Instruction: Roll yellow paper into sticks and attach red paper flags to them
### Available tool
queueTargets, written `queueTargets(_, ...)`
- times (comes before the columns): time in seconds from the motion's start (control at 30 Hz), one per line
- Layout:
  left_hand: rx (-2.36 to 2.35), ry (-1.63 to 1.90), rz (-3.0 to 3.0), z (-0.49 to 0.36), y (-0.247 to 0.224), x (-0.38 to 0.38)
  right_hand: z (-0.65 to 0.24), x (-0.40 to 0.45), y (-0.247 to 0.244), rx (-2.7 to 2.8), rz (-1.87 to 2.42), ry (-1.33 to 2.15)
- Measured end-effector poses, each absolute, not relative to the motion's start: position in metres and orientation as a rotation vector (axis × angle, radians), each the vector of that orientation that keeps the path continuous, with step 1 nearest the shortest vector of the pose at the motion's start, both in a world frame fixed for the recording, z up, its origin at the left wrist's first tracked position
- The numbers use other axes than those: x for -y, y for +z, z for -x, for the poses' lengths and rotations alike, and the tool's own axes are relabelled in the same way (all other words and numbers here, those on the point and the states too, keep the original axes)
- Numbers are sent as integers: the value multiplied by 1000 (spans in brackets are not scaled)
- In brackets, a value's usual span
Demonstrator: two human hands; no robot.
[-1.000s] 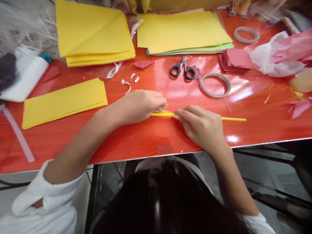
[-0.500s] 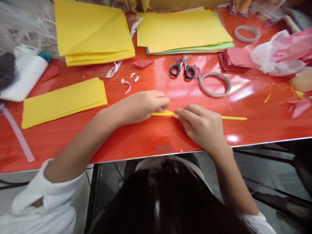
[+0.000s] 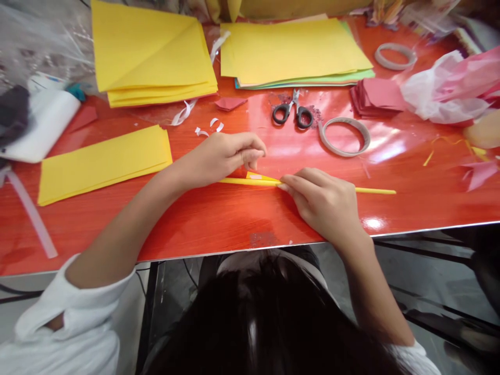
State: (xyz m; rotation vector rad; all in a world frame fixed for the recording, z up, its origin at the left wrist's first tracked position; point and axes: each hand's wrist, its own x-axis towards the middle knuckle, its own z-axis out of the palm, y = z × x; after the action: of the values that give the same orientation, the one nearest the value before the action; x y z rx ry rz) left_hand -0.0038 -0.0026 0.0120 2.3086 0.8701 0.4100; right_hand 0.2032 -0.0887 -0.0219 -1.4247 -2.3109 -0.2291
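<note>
A thin yellow paper tube (image 3: 375,191) lies level along the near part of the red table, with a loose pointed flap at its left half. On that flap shows a small whitish strip of tape (image 3: 255,177). My right hand (image 3: 326,195) is closed over the middle of the tube, thumb and fingertips pinching it against the table. Above the tube's left part, my left hand (image 3: 238,156) is raised with its fingers curled in and thumb near the forefinger. Whether anything is between those fingertips is hidden. The tube's left end passes behind my left wrist.
Black-handled scissors (image 3: 292,110) and a tape roll (image 3: 346,136) lie beyond my hands. Yellow sheets (image 3: 152,57) are stacked at the back, with folded yellow strips (image 3: 105,164) on the left. Dark red paper pieces (image 3: 378,96) and white scraps (image 3: 211,127) lie around the table (image 3: 219,224).
My left hand has lifted off the tube's flap and moved slightly left, uncovering the flap and the whitish strip. My right hand keeps its place on the tube.
</note>
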Motion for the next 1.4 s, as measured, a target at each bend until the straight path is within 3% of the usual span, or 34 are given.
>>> queueTargets(0.13, -853, 276, -2335, 3, 10, 3, -203, 89, -22, 2312, 1418, -224)
queueTargets(0.9, -797, 366, -2442, 1, -3, 20, -208, 97, -20, 2401, 1287, -96)
queueTargets(1.17, -737, 155, -2293, 5, 11, 15, -207, 97, -19, 2420, 1281, -67)
queueTargets(1.4, -850, 296, -2338, -3, 0, 24, -206, 97, -19, 2404, 1256, -153)
